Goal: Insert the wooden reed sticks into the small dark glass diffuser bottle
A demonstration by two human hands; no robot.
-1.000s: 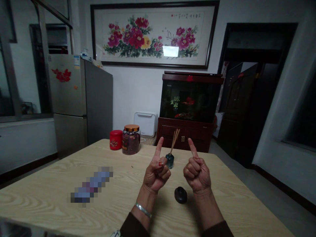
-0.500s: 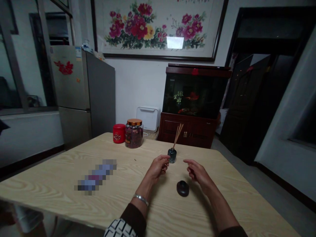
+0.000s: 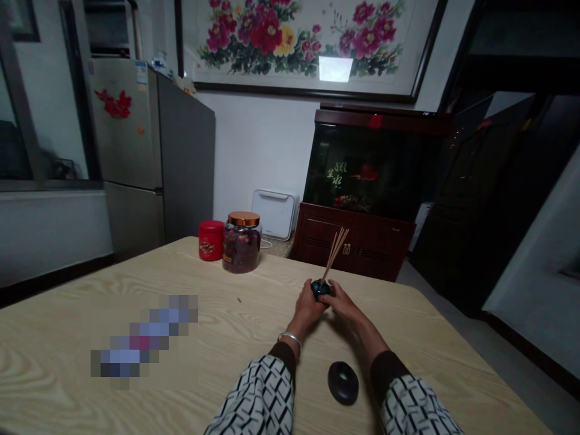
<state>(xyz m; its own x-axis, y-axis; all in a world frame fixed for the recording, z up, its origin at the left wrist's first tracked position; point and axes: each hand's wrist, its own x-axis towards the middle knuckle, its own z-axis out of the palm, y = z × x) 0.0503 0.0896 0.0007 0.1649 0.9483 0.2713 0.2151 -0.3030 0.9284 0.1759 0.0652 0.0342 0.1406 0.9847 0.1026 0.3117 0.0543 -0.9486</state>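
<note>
Looks like the bottle (image 3: 320,289), just right of frame centre on the bench (image 3: 90,290), is clasped at its base between the left hand (image 3: 307,311) and right hand (image 3: 345,307), so it's probably best held upright and gripped low, with the sticks (image 3: 336,248) left untouched.
</note>
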